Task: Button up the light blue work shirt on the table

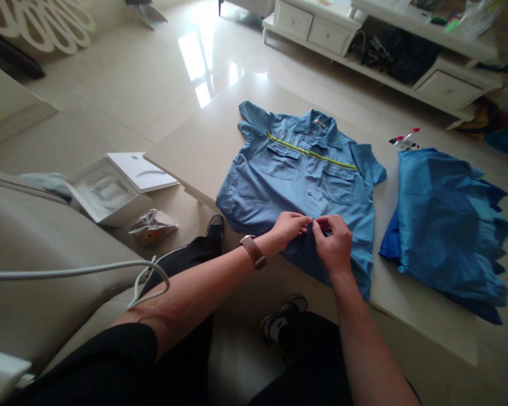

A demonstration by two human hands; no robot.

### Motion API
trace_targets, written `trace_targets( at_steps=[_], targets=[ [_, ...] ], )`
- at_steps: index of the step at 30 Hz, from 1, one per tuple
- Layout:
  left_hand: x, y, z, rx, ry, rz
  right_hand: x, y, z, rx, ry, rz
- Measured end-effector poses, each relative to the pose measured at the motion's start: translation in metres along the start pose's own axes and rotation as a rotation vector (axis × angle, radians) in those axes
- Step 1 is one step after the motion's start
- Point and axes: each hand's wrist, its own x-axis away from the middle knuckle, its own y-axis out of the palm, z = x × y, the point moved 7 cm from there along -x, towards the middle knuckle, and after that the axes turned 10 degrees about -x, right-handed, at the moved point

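A light blue short-sleeved work shirt [296,175] lies flat and face up on a pale table [198,141], with a yellow reflective stripe across its chest and two chest pockets. My left hand [288,230], with a brown-strapped wristwatch [253,251] on its wrist, pinches the shirt's lower front edge. My right hand [331,243] pinches the same front edge from the other side, and its fingertips nearly meet those of my left hand. My fingers hide whatever lies between them. A darker blue folded garment [446,237] lies on the table to the right.
Small red-capped items [404,140] lie beyond the shirt. A white cable [68,273] crosses my left forearm from a beige sofa [34,242]. An open white box [108,192] and a crumpled bag [153,227] sit on the floor. A white drawer cabinet [376,51] stands behind.
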Motion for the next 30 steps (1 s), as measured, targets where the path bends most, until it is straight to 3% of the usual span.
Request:
trace_targets(
  at_steps=[20,30],
  targets=[
    [-0.004,0.002,-0.007,0.062,-0.036,-0.031,0.001,-0.001,-0.001,0.032,0.034,0.024],
    [-0.008,0.010,-0.020,0.224,-0.187,-0.139,0.003,-0.001,-0.005,0.055,-0.017,0.055]
  ],
)
